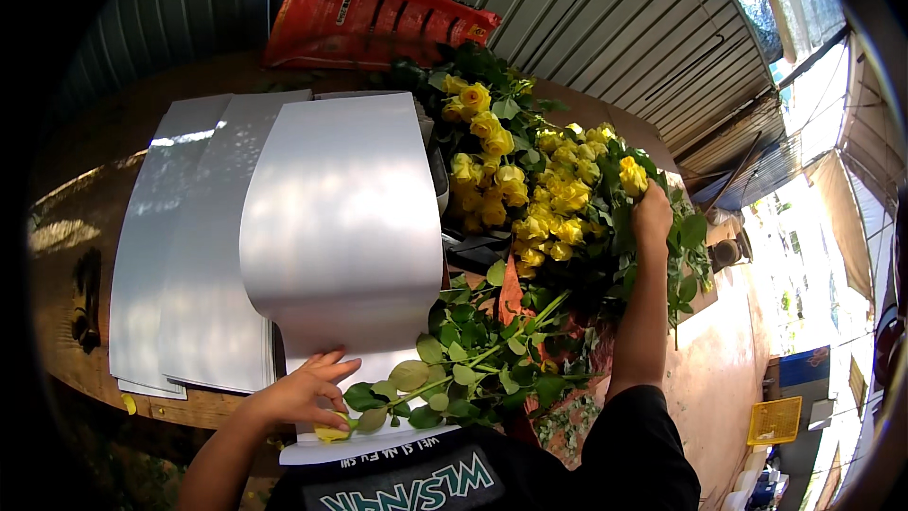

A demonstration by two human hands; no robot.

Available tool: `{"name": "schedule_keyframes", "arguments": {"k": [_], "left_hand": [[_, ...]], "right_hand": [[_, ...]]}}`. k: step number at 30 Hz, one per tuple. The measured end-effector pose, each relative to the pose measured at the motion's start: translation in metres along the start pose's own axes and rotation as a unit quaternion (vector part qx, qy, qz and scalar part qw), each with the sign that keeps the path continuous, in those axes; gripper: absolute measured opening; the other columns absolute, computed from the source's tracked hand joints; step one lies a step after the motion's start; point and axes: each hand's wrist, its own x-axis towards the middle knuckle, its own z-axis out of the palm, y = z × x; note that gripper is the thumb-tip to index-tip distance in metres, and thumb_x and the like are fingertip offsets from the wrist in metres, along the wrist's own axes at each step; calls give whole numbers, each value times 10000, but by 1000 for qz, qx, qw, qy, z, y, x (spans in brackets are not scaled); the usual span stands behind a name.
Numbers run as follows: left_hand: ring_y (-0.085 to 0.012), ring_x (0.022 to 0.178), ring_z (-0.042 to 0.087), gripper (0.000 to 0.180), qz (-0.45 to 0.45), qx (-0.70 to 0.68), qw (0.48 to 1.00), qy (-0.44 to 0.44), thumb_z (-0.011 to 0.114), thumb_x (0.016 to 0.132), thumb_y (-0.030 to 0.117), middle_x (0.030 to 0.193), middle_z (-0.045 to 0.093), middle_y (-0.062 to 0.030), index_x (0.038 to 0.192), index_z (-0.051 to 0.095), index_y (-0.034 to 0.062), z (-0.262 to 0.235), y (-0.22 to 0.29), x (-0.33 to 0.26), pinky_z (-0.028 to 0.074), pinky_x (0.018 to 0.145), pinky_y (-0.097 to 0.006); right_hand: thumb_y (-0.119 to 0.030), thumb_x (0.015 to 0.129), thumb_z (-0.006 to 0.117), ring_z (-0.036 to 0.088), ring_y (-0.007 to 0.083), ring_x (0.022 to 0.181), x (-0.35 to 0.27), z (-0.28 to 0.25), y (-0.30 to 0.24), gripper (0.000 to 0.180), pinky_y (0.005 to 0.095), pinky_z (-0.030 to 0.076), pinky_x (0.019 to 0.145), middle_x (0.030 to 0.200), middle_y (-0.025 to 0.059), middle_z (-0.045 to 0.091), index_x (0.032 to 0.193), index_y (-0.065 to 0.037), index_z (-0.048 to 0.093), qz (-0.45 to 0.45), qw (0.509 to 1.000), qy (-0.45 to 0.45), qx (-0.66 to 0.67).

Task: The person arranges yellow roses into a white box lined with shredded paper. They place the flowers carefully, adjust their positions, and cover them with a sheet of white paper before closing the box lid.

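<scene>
Yellow rose, lower centre, bloom end in pinched left fingers.
Second rose, right of centre, held beneath bloom by narrowed right fingers. Likely light, stem stiffish, petals soft, bruisable; best gripped by stem.

At left there is room above the flat paper; roses crowd the centre, leafy stems bar lower centre.

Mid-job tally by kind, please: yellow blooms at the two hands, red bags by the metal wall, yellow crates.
Yellow blooms at the hands: 2 (left-hand bloom at the left hand, right-hand bloom at the right hand)
Red bag: 1
Yellow crate: 1
Total: 4
</scene>
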Motion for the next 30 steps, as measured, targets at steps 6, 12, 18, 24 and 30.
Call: {"name": "schedule_keyframes", "arguments": {"k": [6, 12, 18, 24, 30], "left_hand": [[-388, 1283, 136, 213, -1, 13, 1000, -8, 753, 617, 281, 1372, 313, -73, 734, 689, 115, -1, 1, 0, 128, 1036, -448], [-387, 1282, 142, 223, 3, 21, 1000, -2, 744, 622, 301, 1372, 311, -75, 745, 692, 122, 2, -2, 0, 140, 1031, -447], [-382, 1287, 134, 237, 0, 18, 1000, 1, 743, 625, 310, 1373, 309, -81, 736, 688, 108, 1, 1, -2, 133, 1032, -451], [-379, 1289, 131, 230, 1, 2, 1000, 7, 742, 627, 302, 1369, 316, -84, 732, 688, 105, 3, -1, -4, 120, 1036, -452], [-356, 1296, 142, 255, 6, 0, 1000, 15, 747, 622, 321, 1350, 339, -108, 701, 676, 90, 1, 4, -3, 99, 1049, -458]], "right_hand": [[-233, 714, 576, 558, 369, 875, 90, 77, 16, 303, 409, 433, 744, 907, 205, 601, 937, -29, 594, 21, 982, -176, 57], [-242, 696, 613, 582, 271, 861, 103, 127, 38, 387, 345, 438, 730, 943, 177, 613, 981, 19, 586, 68, 939, -270, 203], [-178, 677, 550, 545, 363, 955, 77, 130, 34, 403, 372, 435, 799, 994, 252, 572, 1001, 61, 547, 51, 943, -263, 196], [-127, 738, 626, 577, 162, 793, 16, 0, 17, 306, 287, 452, 686, 880, 77, 617, 1004, 5, 554, 10, 847, -252, 468], [-35, 716, 623, 525, 83, 782, -70, -99, 40, 237, 233, 434, 671, 872, 8, 585, 941, 5, 557, -162, 848, -273, 424]]}}
